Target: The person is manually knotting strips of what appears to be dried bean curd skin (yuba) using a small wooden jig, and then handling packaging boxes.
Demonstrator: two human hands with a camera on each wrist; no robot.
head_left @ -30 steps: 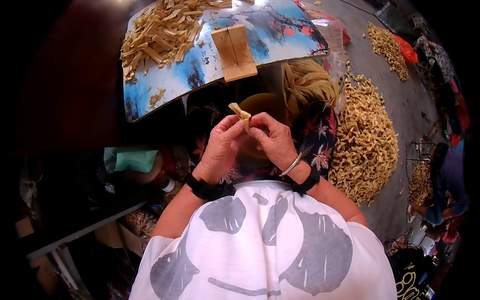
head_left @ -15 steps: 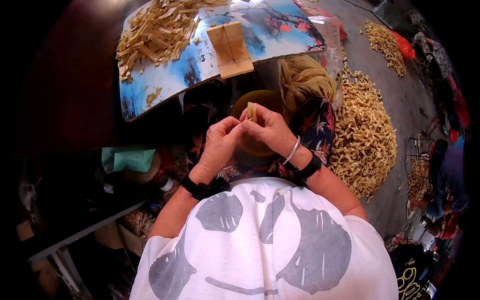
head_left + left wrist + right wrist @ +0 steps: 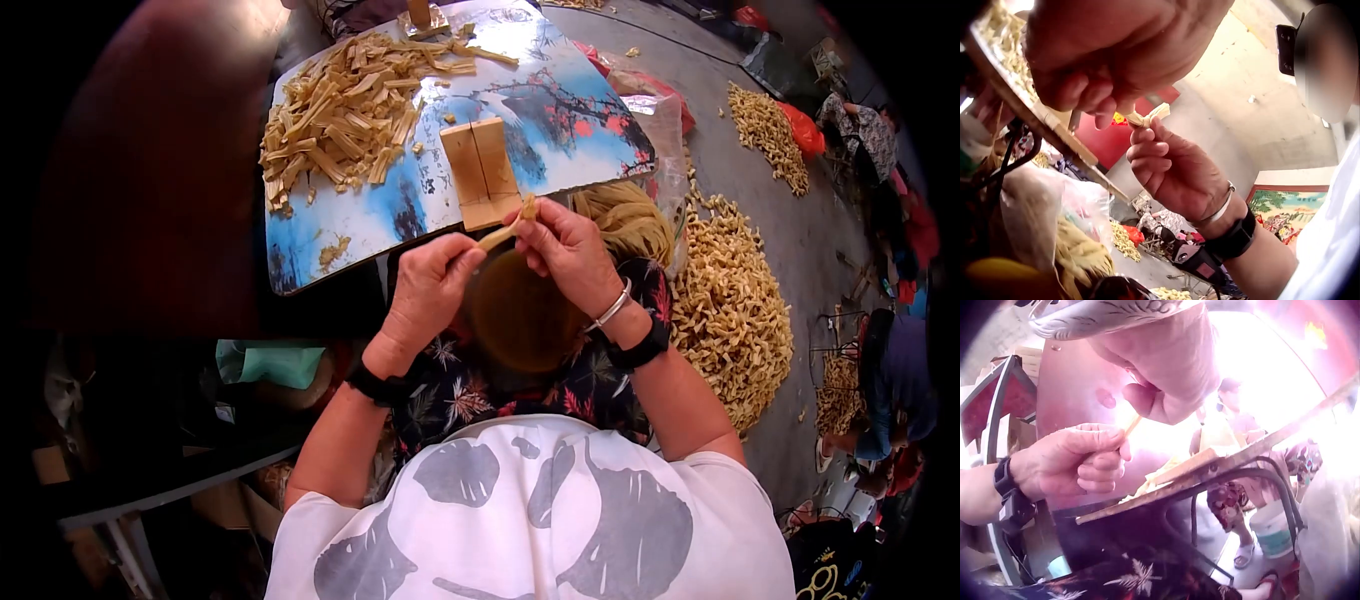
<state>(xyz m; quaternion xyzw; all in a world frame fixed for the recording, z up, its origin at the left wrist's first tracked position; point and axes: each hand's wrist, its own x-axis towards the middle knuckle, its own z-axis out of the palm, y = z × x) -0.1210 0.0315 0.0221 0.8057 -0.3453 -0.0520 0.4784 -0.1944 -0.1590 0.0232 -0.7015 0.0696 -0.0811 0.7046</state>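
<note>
A pale yellow tofu-skin strip (image 3: 497, 238) with a knot toward its right end stretches between both hands. Its left end is pinched between thumb and fingers of the left hand (image 3: 425, 285). At the knot, the right hand (image 3: 578, 258) grips with thumb and forefinger. In the left wrist view the knot and its flared tail (image 3: 1159, 114) stick out above the right fingertips. Just beyond the hands, an L-shaped wooden stand (image 3: 480, 170) with a dark line down it sits at the table edge. A brownish round basin (image 3: 520, 325) lies below the hands.
On the painted tabletop (image 3: 370, 225) lies a heap of cut strips (image 3: 340, 115). A bundle of long soft strips (image 3: 630, 220) in clear plastic hangs right of the basin. A large pile of knotted pieces (image 3: 735, 320) covers the floor at right. Another person (image 3: 1235, 412) sits across the table.
The hands have drawn apart, pulling the strip lengthwise between them; earlier they met around an upright piece. The head view has tilted, so the table and stand appear lower.
</note>
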